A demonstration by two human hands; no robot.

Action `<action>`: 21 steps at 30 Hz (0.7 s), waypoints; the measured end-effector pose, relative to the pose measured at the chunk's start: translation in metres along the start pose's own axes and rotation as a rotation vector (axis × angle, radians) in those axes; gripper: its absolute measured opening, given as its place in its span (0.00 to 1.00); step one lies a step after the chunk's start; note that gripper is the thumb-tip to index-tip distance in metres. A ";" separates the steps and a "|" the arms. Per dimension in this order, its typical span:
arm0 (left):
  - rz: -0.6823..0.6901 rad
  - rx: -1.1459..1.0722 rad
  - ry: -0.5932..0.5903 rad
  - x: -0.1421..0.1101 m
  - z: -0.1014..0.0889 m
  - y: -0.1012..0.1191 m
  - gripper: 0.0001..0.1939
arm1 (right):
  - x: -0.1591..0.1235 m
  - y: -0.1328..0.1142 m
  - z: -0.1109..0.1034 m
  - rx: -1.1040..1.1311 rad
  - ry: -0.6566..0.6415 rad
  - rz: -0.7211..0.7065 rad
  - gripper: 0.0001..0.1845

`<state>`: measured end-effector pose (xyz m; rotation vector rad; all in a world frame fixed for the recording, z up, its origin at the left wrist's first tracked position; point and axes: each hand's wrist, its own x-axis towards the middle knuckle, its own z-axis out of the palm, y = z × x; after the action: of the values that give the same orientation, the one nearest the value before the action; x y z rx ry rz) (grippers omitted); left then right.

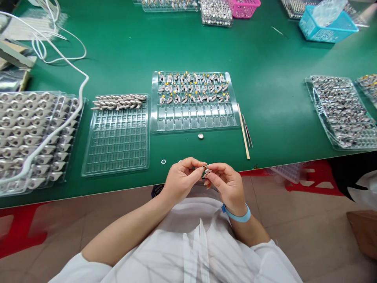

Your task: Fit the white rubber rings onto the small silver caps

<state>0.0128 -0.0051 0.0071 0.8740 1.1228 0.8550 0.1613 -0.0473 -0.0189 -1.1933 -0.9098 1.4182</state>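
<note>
Both hands are closed in fingertip pinches on a small metal part [207, 171], the left hand [181, 181] and the right hand [228, 186] meeting over the near edge of the green table [273, 94]; from here I can't tell whether it is one piece or two. A blue wristband [238, 215] circles the right wrist. Just beyond the hands lies a round silvery piece [200, 136], with a white ring [163, 161] off to its left, nearer that edge. Behind them sits a clear tray [196, 122], its far rows filled with yellow-tipped parts. By its right side lie a wooden stick [243, 131] and tweezers [247, 131]. A second tray [116, 145] sits to its left, grey parts along its far end, and a white cable [83, 84] crosses trays of grey parts [37, 137] at the table's near left corner.
</note>
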 end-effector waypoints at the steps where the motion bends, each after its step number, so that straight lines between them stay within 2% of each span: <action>1: -0.005 -0.010 -0.008 0.000 0.001 0.000 0.07 | 0.000 0.001 0.000 0.025 -0.015 0.014 0.10; 6: -0.021 -0.044 -0.039 -0.002 0.001 -0.001 0.07 | -0.001 -0.002 0.000 -0.038 -0.024 0.015 0.12; 13: -0.039 0.020 -0.033 0.000 -0.006 -0.001 0.06 | -0.001 -0.007 -0.003 -0.257 0.034 -0.128 0.09; 21: -0.105 -0.032 -0.105 0.005 -0.011 -0.003 0.02 | -0.001 -0.009 -0.006 -0.290 -0.026 -0.149 0.08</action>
<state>0.0036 -0.0004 0.0001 0.8165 1.0510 0.7304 0.1689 -0.0468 -0.0110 -1.2917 -1.2277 1.2132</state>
